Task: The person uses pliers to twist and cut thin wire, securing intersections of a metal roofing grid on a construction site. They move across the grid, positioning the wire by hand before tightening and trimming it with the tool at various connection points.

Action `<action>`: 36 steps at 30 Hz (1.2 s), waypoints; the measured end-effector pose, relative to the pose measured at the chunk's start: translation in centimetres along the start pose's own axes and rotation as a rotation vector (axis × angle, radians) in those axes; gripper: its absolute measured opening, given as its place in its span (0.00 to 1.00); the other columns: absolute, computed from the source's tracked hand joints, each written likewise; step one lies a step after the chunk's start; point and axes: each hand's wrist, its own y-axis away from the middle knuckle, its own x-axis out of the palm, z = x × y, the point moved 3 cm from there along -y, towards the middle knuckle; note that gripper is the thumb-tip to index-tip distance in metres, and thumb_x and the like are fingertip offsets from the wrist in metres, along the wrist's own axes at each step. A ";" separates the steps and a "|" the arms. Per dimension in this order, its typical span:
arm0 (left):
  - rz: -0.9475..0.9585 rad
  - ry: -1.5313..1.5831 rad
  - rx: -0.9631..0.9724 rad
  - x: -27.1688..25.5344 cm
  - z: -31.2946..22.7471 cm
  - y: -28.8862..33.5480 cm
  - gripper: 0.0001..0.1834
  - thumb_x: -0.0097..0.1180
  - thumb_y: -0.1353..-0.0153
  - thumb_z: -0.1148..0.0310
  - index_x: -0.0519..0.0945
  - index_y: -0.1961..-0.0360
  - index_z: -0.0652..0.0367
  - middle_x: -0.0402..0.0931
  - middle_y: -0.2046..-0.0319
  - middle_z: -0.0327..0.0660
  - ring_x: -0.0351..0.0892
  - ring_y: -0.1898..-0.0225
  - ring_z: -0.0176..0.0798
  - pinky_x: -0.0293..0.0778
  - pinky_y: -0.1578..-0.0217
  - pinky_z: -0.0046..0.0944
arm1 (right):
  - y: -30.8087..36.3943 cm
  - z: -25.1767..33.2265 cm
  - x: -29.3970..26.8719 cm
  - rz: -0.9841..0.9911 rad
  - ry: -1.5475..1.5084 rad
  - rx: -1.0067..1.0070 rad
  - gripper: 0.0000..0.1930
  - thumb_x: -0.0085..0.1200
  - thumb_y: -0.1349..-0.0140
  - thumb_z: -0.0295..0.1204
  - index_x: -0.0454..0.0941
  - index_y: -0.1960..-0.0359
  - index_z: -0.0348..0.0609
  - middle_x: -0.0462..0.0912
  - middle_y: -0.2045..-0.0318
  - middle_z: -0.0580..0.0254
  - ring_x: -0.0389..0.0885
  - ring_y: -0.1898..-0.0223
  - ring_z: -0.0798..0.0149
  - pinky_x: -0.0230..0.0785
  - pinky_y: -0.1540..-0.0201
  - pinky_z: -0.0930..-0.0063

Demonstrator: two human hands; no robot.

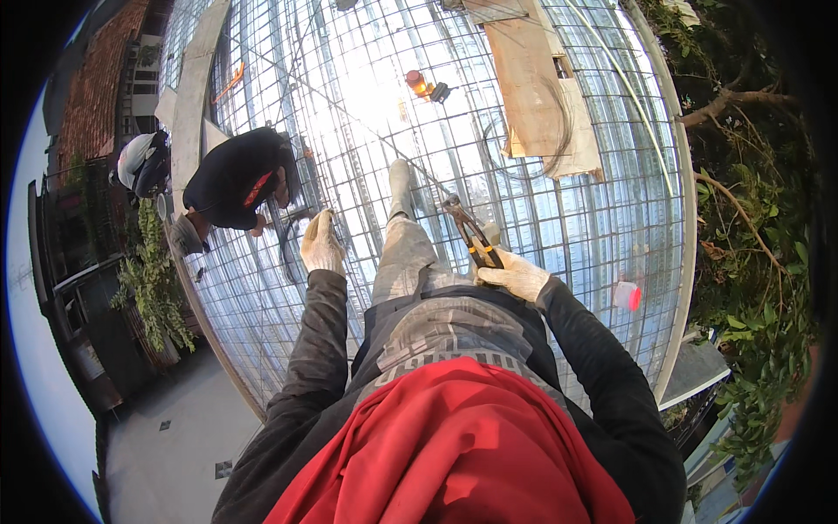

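My right hand (518,278), in a pale work glove, is wrapped round the black-and-yellow handles of a pair of end-cutting pincers (463,224). The pincers' jaws point up and away from me, above a grid of steel rebar (367,188). My left hand (323,247), gloved the same way, is raised over the grid left of my leg. Its fingers are bent together, and a thin dark bit shows beside them, too small to name. One of my boots (400,182) stands on the grid.
A co-worker in black (240,179) bends over the grid at left; another person (142,163) is behind. Wooden boards (528,79), a loose wire coil, an amber bottle (419,84) and a red-capped container (627,296) lie about. The deck edge drops to paving (166,445); trees stand right.
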 end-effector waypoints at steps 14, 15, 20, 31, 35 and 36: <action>0.422 -0.394 0.068 5.9 -14.1 -31.9 0.15 0.64 0.28 0.68 0.86 0.48 0.69 0.89 0.56 0.42 0.84 0.57 0.30 0.76 0.54 0.28 | -7.6 -15.0 -3.5 -1.310 -0.172 0.546 0.17 0.55 0.31 0.33 0.78 0.45 0.38 0.73 0.80 0.64 0.73 0.85 0.66 0.68 0.82 0.63; 0.485 -0.379 -0.029 8.4 -13.5 -34.5 0.15 0.64 0.27 0.67 0.86 0.48 0.69 0.89 0.57 0.41 0.82 0.60 0.28 0.75 0.57 0.28 | -3.9 -19.5 -2.0 -1.376 0.032 0.646 0.18 0.55 0.32 0.34 0.78 0.44 0.38 0.76 0.80 0.61 0.75 0.84 0.62 0.70 0.80 0.60; 0.657 -0.766 -0.238 8.4 -13.1 -45.8 0.17 0.58 0.26 0.60 0.87 0.51 0.65 0.87 0.62 0.36 0.74 0.69 0.25 0.70 0.67 0.31 | -9.5 -17.8 14.1 -0.877 -0.119 1.202 0.22 0.54 0.32 0.39 0.79 0.41 0.42 0.87 0.63 0.42 0.89 0.64 0.47 0.79 0.63 0.52; 1.222 -1.113 -0.101 17.0 -11.1 -42.3 0.19 0.55 0.30 0.55 0.88 0.56 0.60 0.88 0.61 0.43 0.84 0.58 0.38 0.76 0.51 0.38 | -22.4 10.9 21.5 -0.755 0.106 0.805 0.25 0.54 0.32 0.40 0.78 0.35 0.47 0.84 0.46 0.33 0.82 0.42 0.36 0.74 0.40 0.46; 1.292 -1.164 -0.055 16.9 -13.0 -40.1 0.19 0.56 0.31 0.54 0.88 0.56 0.59 0.88 0.61 0.44 0.84 0.58 0.38 0.76 0.52 0.38 | -21.6 10.0 21.3 -0.769 0.027 0.810 0.25 0.56 0.33 0.42 0.79 0.38 0.43 0.85 0.48 0.36 0.83 0.43 0.38 0.75 0.42 0.49; 1.278 -1.194 -0.052 16.7 -13.3 -39.8 0.19 0.56 0.31 0.54 0.89 0.56 0.58 0.88 0.61 0.44 0.84 0.58 0.38 0.76 0.52 0.38 | -21.0 8.5 21.5 -0.799 0.033 0.807 0.25 0.57 0.33 0.43 0.79 0.39 0.42 0.86 0.50 0.37 0.84 0.45 0.38 0.75 0.43 0.50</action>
